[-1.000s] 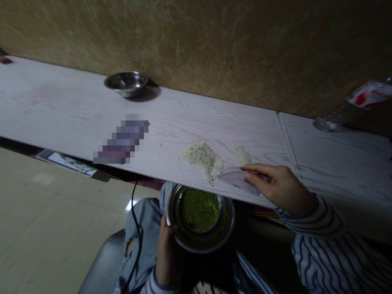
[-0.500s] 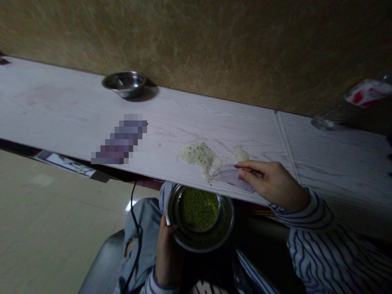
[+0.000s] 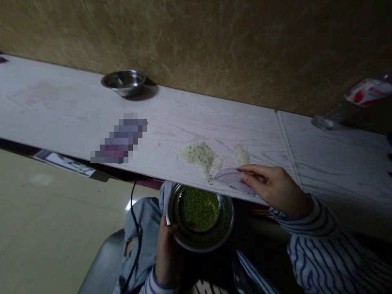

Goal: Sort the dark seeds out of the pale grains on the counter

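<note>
While gripping the bean bowl (image 3: 226, 223) with curled left fingers (image 3: 169, 230), pinching the protractor (image 3: 228, 178) between nearly closed right fingers (image 3: 253, 168) beside the rice (image 3: 198, 154).

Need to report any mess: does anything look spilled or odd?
Speckled white grains lie loose and ragged-edged on the tabletop, with a smaller white heap beside them. They look spilled, though possibly put there deliberately.

Green beans (image 3: 199, 209), whitish grains (image 3: 197, 154) flecked dark, purple-tinted protractor (image 3: 234, 179), blue-and-white striped sleeves (image 3: 321, 228), light-blue jeans (image 3: 142, 212).
</note>
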Demonstrator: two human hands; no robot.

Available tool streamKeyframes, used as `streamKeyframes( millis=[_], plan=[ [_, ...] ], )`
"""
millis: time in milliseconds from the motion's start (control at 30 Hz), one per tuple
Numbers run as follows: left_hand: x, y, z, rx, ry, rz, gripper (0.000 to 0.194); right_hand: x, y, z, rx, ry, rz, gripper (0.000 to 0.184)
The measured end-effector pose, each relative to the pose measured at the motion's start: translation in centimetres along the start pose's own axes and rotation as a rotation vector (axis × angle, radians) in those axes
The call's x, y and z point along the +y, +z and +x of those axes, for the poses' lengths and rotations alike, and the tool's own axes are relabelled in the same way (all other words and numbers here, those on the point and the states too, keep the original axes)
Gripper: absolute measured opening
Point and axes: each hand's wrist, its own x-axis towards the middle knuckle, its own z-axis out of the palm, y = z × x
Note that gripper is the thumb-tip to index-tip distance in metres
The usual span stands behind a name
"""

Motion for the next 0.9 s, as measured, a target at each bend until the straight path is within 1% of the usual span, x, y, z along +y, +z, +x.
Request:
streamKeyframes(
  millis=[100, 167, 300, 500, 600, 733, 900],
  plan=[
    [0.3, 0.1, -0.1, -0.010, 0.013, 0.010, 0.047, 0.6, -0.4, 0.1, 0.028, 0.039, -0.012, 0.030],
    [0.4, 0.1, -0.1, -0.009, 0.007, 0.001, 0.045, 0.7, -0.6, 0.1, 0.029, 0.037, -0.010, 0.030],
    [0.4, 0.2, -0.2, -0.009, -0.007, -0.019, 0.045, 0.1, -0.4, -0.1, 0.008, 0.027, 0.013, 0.030],
    [0.3, -0.1, 0.0, -0.009, -0.012, 0.009, 0.054, -0.7, 0.6, -0.1, -0.019, 0.025, 0.010, 0.032],
    [0.4, -0.2, 0.1, -0.028, 0.005, 0.021, 0.057, -0.2, 0.3, -0.1, -0.006, 0.060, 0.003, 0.032],
    [0.5, -0.2, 0.0, -0.026, -0.013, 0.025, 0.058, 0.6, -0.4, -0.1, 0.034, 0.089, -0.012, 0.032],
    [0.4, 0.2, -0.2, -0.006, -0.013, 0.016, 0.058, 0.1, -0.4, 0.1, 0.040, 0.092, 0.015, 0.033]
  ],
)
